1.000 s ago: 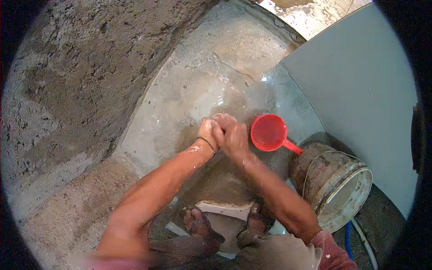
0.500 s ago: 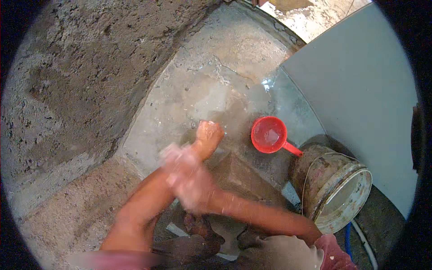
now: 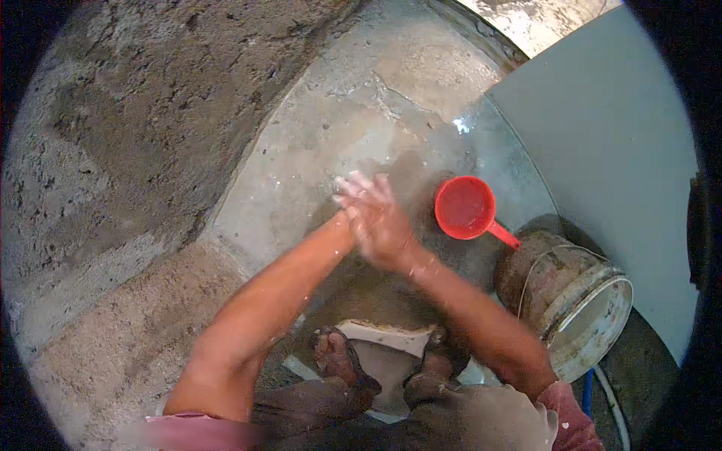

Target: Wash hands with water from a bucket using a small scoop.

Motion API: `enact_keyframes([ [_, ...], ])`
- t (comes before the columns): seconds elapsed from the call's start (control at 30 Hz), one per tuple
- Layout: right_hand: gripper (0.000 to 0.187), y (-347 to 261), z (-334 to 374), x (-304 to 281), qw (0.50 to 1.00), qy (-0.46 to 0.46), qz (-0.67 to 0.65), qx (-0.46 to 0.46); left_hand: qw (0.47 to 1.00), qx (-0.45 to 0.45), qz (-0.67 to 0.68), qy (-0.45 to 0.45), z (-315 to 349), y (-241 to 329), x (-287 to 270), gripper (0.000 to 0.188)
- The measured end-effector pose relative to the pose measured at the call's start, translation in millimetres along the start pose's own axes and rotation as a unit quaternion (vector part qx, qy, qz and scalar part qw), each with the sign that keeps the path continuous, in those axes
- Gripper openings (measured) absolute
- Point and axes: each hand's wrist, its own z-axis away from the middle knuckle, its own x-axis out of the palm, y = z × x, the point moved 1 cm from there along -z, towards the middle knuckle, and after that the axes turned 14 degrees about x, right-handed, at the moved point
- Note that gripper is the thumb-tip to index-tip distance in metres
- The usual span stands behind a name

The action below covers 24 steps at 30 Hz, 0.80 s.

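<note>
My hands are pressed together over the wet floor, with whitish lather on the fingers. My right hand (image 3: pixel 387 237) lies over my left hand (image 3: pixel 347 219), its fingers stretched out and slightly smeared by motion. Most of the left hand is covered by the right, so its fingers cannot be made out for sure. To the right of both hands, touching neither, a red plastic dipper (image 3: pixel 465 207) rests on the floor. Its handle points toward a worn, stained bucket (image 3: pixel 538 274) with a wire handle and a pale interior.
A rough concrete wall (image 3: pixel 158 98) rises at the left, above a rough ledge (image 3: pixel 143 308). A grey panel (image 3: pixel 609 143) stands at the right. Wet concrete floor (image 3: pixel 301 150) stretches ahead. My feet (image 3: pixel 336 357) are below, near a pale slab edge (image 3: pixel 387 338). Blue and white hoses (image 3: pixel 613 406) run beside the bucket.
My right hand has slid forward from the left forearm and wrist onto the left hand. The view has shifted slightly, and more of my feet shows.
</note>
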Motion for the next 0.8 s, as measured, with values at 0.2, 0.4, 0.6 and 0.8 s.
enact_keyframes([
  [0.2, 0.022, -151.2, -38.6, -48.5, 0.953, 0.240, -0.177, -0.059, 0.962, -0.050, 0.188, -0.194, -19.6, -16.5, -20.5, 0.014],
  [0.4, 0.045, -107.9, -42.5, -35.2, 0.974, 0.213, 0.001, 0.076, 0.898, -0.203, 0.248, -0.302, -46.3, -38.3, -23.0, 0.020],
  [0.6, 0.039, -95.0, -60.8, -45.7, 0.980, 0.108, 0.135, 0.094, 0.856, -0.273, 0.367, -0.241, -10.4, -57.3, -3.3, 0.041],
  [0.8, 0.020, -115.9, -34.8, -27.6, 0.977, 0.187, 0.042, -0.096, 0.882, -0.351, 0.298, -0.102, -20.8, -18.5, 25.2, 0.043],
])
